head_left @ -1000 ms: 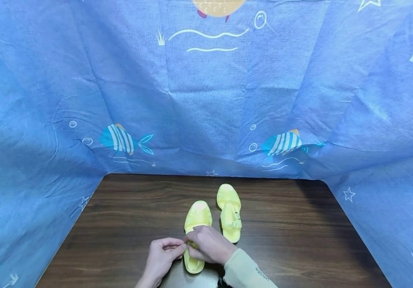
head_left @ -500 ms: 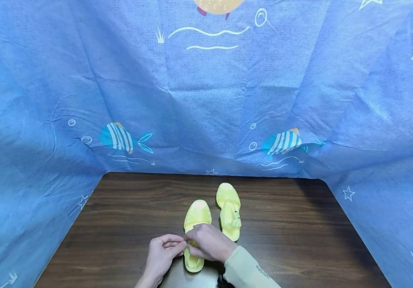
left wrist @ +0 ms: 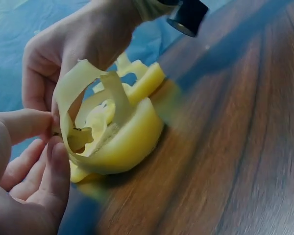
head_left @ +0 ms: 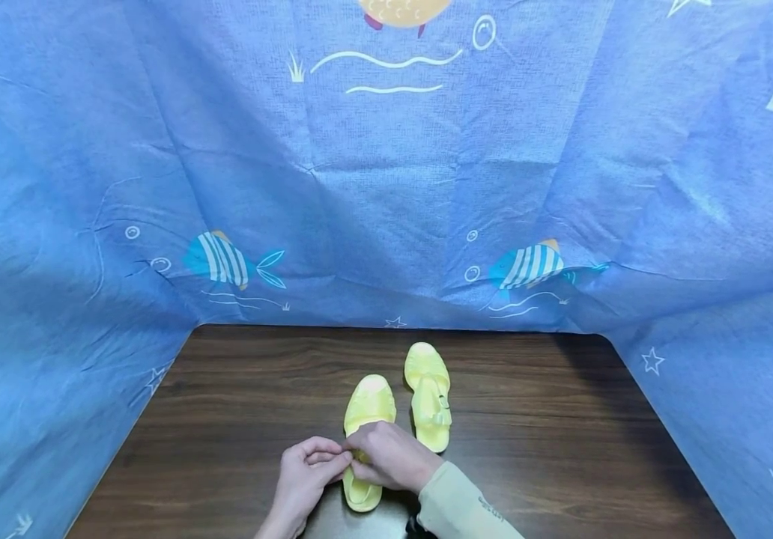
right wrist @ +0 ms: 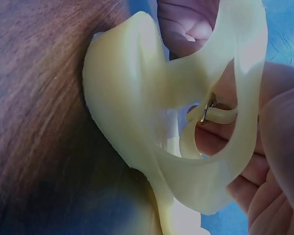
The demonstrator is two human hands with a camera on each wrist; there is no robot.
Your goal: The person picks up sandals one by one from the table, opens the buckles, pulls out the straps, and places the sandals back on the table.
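Two hands meet over the near yellow sandal [head_left: 363, 419] on the dark worktop [head_left: 225, 419], its mate [head_left: 430, 397] just beside. Left wrist view: the left hand [left wrist: 24, 166] pinches the buckle strap [left wrist: 78, 139], the right hand [left wrist: 73, 54] steadying. Right wrist view: the soft strap [right wrist: 220, 115] could slip from the metal buckle [right wrist: 208, 110] if either grip loosens.

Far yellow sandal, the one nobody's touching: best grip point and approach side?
Take the far yellow sandal by its strap band across the middle, coming straight down from above. It lies flat on the table, sole down, and the strap arches clear of the footbed, so fingers could likely hook under it. Both hands work the near sandal, so approach from the right.
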